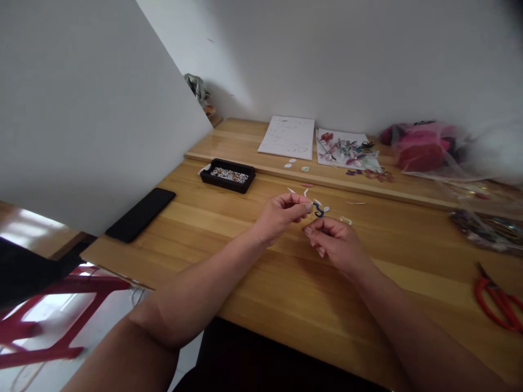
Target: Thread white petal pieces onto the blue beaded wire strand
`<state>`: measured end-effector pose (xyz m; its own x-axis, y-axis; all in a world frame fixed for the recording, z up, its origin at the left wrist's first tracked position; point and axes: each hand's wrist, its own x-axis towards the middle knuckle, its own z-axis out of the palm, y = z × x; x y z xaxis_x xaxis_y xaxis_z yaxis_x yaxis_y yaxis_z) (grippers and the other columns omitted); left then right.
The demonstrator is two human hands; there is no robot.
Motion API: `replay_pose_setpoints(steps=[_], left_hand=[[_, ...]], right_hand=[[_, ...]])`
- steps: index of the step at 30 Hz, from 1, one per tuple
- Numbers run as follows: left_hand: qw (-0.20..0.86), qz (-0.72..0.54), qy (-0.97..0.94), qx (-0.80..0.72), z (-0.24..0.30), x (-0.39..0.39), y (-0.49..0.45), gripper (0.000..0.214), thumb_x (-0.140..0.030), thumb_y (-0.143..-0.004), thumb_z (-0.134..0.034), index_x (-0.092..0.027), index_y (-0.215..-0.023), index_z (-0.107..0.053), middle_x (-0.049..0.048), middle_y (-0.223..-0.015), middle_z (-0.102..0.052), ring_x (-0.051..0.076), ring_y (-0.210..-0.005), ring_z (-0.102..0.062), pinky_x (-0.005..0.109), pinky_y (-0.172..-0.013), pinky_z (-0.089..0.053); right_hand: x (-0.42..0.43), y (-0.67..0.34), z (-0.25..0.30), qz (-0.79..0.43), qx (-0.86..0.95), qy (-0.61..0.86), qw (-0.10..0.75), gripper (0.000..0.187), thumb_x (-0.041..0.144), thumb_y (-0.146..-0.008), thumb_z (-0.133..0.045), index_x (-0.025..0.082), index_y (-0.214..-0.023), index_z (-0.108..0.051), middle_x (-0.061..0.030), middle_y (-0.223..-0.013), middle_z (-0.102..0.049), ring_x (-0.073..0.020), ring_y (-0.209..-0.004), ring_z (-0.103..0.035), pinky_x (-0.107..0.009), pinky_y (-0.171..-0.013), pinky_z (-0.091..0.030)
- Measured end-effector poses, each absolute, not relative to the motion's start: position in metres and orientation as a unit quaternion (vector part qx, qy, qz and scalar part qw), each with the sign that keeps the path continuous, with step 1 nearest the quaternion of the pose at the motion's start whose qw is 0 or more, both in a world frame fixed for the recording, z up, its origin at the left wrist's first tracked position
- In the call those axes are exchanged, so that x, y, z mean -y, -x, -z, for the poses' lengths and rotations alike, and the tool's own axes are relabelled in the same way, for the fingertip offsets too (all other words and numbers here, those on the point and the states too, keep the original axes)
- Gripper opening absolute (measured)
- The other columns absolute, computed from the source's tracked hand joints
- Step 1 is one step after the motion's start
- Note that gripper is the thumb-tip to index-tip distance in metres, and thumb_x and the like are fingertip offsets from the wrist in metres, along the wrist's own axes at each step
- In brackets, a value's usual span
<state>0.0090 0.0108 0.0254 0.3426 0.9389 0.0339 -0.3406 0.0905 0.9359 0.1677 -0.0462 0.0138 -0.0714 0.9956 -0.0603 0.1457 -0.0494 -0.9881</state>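
My left hand [285, 214] is closed in a pinch over the wooden table, its fingertips at the upper end of a small dark-blue curved piece [318, 210]. Just below and to the right, my right hand [334, 239] is also pinched; whatever sits between its fingertips is too small to make out. Around the fingers lie small pale petal-shaped pieces, among them a white curved piece [346, 220] beside the right hand. A thin pale stick [355, 203] rests a little farther back.
A black tray [246, 184] holds beads, with a black phone [141, 214] left of it. The raised shelf bears a white sheet [287, 137], petal-like ornaments [354, 153] and a pink bundle in netting [425, 147]. Red-handled scissors [496, 299] lie at right.
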Motion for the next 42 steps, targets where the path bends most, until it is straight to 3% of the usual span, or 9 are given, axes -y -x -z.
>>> replay_pose_setpoints(steps=[3, 8, 12, 23, 29, 36, 42], left_hand=[[0.622, -0.505, -0.505, -0.322, -0.024, -0.014, -0.008, 0.025, -0.033, -0.071, -0.082, -0.014, -0.08, -0.069, -0.0002, -0.076, -0.067, 0.007, -0.066, -0.053, 0.024, -0.069, -0.044], [0.579, -0.464, -0.571, -0.35, -0.021, -0.016, -0.006, 0.018, -0.028, -0.075, -0.077, -0.014, -0.08, -0.068, 0.0018, -0.078, -0.068, 0.009, -0.069, -0.057, 0.024, -0.067, -0.044], [0.586, -0.403, -0.608, -0.354, -0.021, -0.013, -0.007, 0.016, -0.027, -0.075, -0.076, -0.013, -0.08, -0.068, 0.0012, -0.076, -0.067, 0.008, -0.065, -0.055, 0.023, -0.062, -0.04], [0.615, -0.351, -0.627, -0.325, -0.022, -0.007, -0.007, 0.02, -0.031, -0.075, -0.077, -0.013, -0.078, -0.068, 0.0017, -0.075, -0.067, 0.008, -0.066, -0.056, 0.024, -0.065, -0.042], [0.643, -0.339, -0.617, -0.301, -0.027, -0.003, -0.006, 0.02, -0.03, -0.074, -0.079, -0.013, -0.08, -0.07, 0.0027, -0.077, -0.068, 0.009, -0.067, -0.056, 0.025, -0.066, -0.043], [0.695, -0.352, -0.554, -0.293, -0.029, -0.006, -0.005, 0.026, -0.033, -0.069, -0.083, -0.013, -0.08, -0.071, 0.0016, -0.073, -0.067, 0.008, -0.064, -0.054, 0.025, -0.065, -0.041], [0.675, -0.419, -0.525, -0.306, -0.026, -0.009, -0.006, 0.026, -0.036, -0.07, -0.082, -0.014, -0.079, -0.071, 0.0017, -0.074, -0.068, 0.008, -0.065, -0.054, 0.026, -0.068, -0.043]], right_hand=[[0.056, -0.167, -0.024, -0.352, 0.646, 0.539, 0.409, 0.022, 0.035, -0.088, -0.068, 0.02, -0.072, -0.064, 0.0031, -0.06, -0.055, -0.0095, -0.053, -0.045, -0.025, -0.05, -0.035], [0.066, -0.172, -0.042, -0.078, 0.735, 0.516, 0.433, 0.008, 0.024, -0.09, -0.067, 0.021, -0.083, -0.07, 0.007, -0.054, -0.043, -0.0087, -0.049, -0.038, -0.026, -0.052, -0.033], [0.061, -0.18, -0.047, 0.012, 0.74, 0.502, 0.448, 0.005, 0.022, -0.09, -0.069, 0.022, -0.085, -0.072, 0.0075, -0.054, -0.039, -0.0091, -0.049, -0.037, -0.027, -0.052, -0.032], [0.052, -0.186, -0.043, -0.102, 0.682, 0.556, 0.463, 0.011, 0.034, -0.093, -0.066, 0.027, -0.09, -0.073, 0.0041, -0.055, -0.041, -0.0138, -0.054, -0.04, -0.031, -0.056, -0.035], [0.044, -0.189, -0.036, -0.177, 0.644, 0.578, 0.468, 0.014, 0.038, -0.089, -0.069, 0.025, -0.087, -0.075, 0.0041, -0.055, -0.044, -0.0123, -0.052, -0.037, -0.029, -0.053, -0.031], [0.033, -0.187, -0.018, -0.412, 0.537, 0.557, 0.482, 0.028, 0.048, -0.076, -0.08, 0.022, -0.08, -0.07, 0.0013, -0.064, -0.059, -0.0105, -0.053, -0.043, -0.026, -0.048, -0.03], [0.037, -0.175, -0.015, -0.523, 0.455, 0.527, 0.492, 0.036, 0.044, -0.067, -0.086, 0.022, -0.071, -0.058, 0.0076, -0.054, -0.049, -0.0057, -0.04, -0.032, -0.024, -0.04, -0.024]])
